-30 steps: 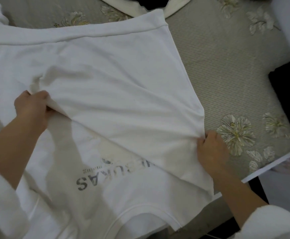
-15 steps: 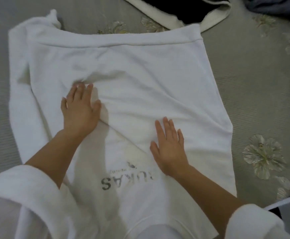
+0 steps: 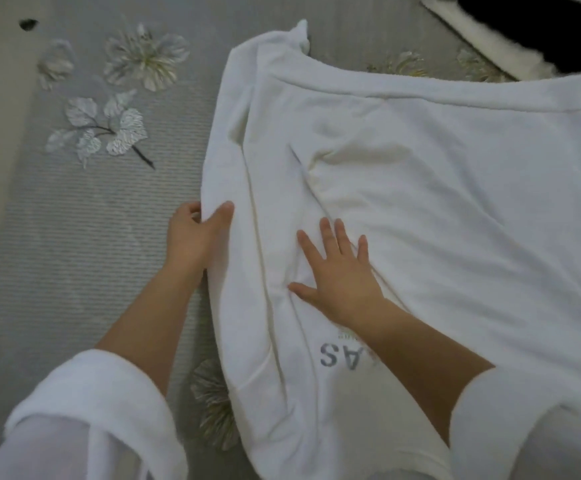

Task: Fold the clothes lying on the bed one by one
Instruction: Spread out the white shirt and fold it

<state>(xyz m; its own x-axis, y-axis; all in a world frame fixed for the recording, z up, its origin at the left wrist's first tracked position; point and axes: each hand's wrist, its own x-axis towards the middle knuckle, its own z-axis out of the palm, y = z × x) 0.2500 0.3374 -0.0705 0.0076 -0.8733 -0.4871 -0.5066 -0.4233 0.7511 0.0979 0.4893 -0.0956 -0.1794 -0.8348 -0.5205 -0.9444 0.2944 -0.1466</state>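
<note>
The left hand is pinching the side edge of the white sweatshirt, thumb on top. Just beside that grip, the right hand is pressing flat on it, fingers spread, on the bed.

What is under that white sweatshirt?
The grey flowered bedspread runs beneath the white sweatshirt; one embroidered flower disappears partly under its edge. Anything else beneath is covered. The right hand presses on top; the left hand grips its side.
</note>
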